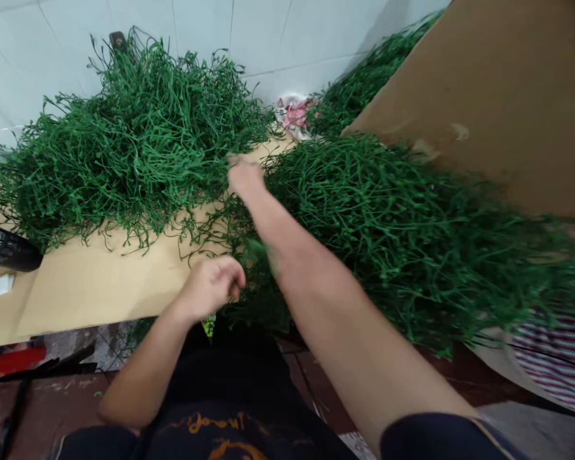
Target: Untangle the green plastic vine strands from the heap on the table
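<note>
Two big heaps of thin green branching stems, which look like artificial plant stems, lie before me: the left heap (138,140) and the right heap (364,198). My right hand (245,176) reaches far forward to the gap between them, at the left heap's edge. Its fingers are bent together, and what they hold is hidden. Closer to my body, my left hand (213,287) hovers at the cardboard's near edge with fingers curled in. Blur hides whatever is in it. Loose stems (211,223) lie tangled between the heaps.
Flat cardboard (110,275) lies under the left heap. A black tumbler (9,246) is at far left. A large cardboard panel (498,102) leans on the right, near striped cloth (551,351). White tiled wall (268,38) closes off the back, with pink-and-white cloth (294,114) before it.
</note>
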`<state>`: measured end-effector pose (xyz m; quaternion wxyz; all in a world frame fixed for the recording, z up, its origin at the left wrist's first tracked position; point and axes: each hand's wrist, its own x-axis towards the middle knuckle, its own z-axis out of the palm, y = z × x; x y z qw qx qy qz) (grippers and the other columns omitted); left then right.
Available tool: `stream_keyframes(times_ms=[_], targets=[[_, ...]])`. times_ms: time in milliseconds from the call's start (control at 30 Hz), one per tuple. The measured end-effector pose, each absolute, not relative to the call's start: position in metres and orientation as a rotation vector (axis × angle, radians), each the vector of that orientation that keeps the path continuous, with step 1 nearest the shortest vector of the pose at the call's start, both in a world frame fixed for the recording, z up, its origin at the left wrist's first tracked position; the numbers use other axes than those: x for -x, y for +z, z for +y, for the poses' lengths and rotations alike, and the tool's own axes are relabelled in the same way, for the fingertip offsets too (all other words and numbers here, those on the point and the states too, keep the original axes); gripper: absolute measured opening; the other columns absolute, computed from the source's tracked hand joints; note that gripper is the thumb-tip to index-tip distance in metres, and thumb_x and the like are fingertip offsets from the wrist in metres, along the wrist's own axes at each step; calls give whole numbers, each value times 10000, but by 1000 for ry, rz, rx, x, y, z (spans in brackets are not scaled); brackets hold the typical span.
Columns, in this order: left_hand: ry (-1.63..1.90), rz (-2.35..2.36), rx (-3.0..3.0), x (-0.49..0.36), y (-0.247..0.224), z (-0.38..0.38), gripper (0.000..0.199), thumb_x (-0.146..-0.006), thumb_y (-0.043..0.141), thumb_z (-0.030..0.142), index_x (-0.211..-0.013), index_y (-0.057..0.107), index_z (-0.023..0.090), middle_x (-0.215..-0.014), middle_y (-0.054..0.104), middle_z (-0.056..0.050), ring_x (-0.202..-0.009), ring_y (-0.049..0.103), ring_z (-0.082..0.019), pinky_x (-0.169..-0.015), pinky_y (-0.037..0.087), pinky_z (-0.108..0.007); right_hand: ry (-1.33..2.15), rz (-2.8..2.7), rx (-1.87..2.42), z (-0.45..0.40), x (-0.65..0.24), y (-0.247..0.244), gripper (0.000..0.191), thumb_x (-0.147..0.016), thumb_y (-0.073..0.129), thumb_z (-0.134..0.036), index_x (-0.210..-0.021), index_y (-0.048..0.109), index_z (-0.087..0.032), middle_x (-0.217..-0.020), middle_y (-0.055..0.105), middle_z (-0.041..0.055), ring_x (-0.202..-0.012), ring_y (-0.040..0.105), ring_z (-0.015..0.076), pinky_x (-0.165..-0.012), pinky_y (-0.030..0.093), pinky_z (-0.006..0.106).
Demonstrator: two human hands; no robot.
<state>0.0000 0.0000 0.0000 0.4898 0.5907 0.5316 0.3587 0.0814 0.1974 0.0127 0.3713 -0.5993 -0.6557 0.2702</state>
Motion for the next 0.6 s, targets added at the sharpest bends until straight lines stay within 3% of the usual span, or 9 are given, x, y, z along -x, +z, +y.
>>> stream_keyframes(times_ms=[67, 167, 233, 433, 600], targets=[[735, 1184, -1551, 4, 1, -12, 273, -834, 481, 310, -613, 545, 163, -569, 572, 10, -550, 530, -86, -569, 401, -202, 835, -1506, 1525, 204, -95, 15, 379, -947, 259, -319, -813, 561, -133, -729, 558, 48, -597, 525, 109, -591, 449, 249], [972, 1228, -1480, 13, 2, -9, 328, -869, 409, 376, -636, 523, 175, -575, 536, 14, -556, 509, -88, -587, 414, -210, 1123, -1535, 1239, 189, -102, 26, 324, -937, 330, -354, -744, 513, -168, -621, 478, -12, -451, 394, 58, -461, 373, 204], [1042, 1267, -1516, 14, 5, 0, 336, -875, 402, 392, -649, 531, 180, -589, 536, 12, -565, 509, -96, -597, 417, -219, 1323, -1665, 1034, 170, -101, 37, 277, -902, 445, -343, -690, 496, -172, -551, 435, -37, -424, 357, 47, -429, 341, 192], [620, 1405, -2001, -5, 17, 17, 214, -789, 572, 394, -772, 652, 196, -784, 669, -51, -769, 588, -192, -704, 427, -300, 1542, -1694, 794, 150, -109, 61, 225, -866, 536, -228, -656, 520, -148, -513, 437, -53, -445, 361, 29, -450, 317, 173], [1278, 1666, -1689, 21, 17, 36, 174, -807, 554, 347, -813, 591, 176, -771, 614, -24, -696, 524, -127, -661, 409, -254, 1625, -1613, 794, 150, -123, 64, 243, -884, 509, -257, -675, 539, -138, -548, 480, -37, -464, 392, 26, -470, 323, 171]])
